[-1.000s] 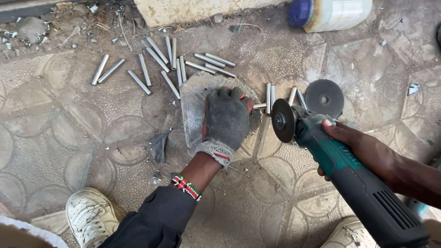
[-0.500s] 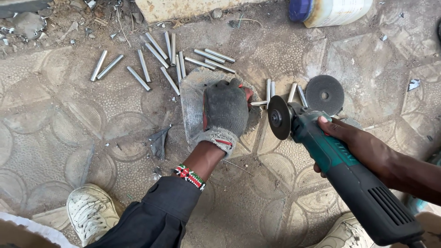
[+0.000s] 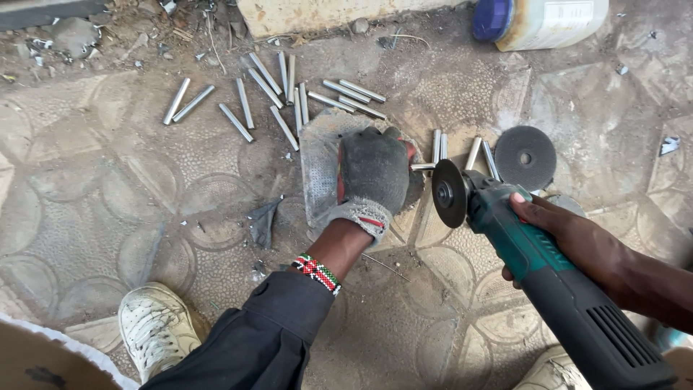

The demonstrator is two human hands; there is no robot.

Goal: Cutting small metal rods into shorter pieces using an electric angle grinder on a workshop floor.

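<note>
Gloved left hand point(image 3: 374, 170) clamps a short steel rod point(image 3: 422, 167) against the stone slab point(image 3: 321, 162), mid-frame, steadying it; right hand point(image 3: 570, 235) grips the angle grinder point(image 3: 534, 267), disc beside the rod's end.

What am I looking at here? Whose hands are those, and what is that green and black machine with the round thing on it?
The picture comes from a camera on a person's head, looking down at their own hands and the patterned ground.

The left hand, in a grey work glove, presses a short metal rod down on a flat slab.

The bare right hand holds an angle grinder, a power tool. Its round dark disc stands right at the end of the rod.

More metal rods lie scattered on the ground behind. A spare disc lies flat nearby, and a plastic jug with a blue cap lies at the top. At the bottom you see a white shoe.
</note>
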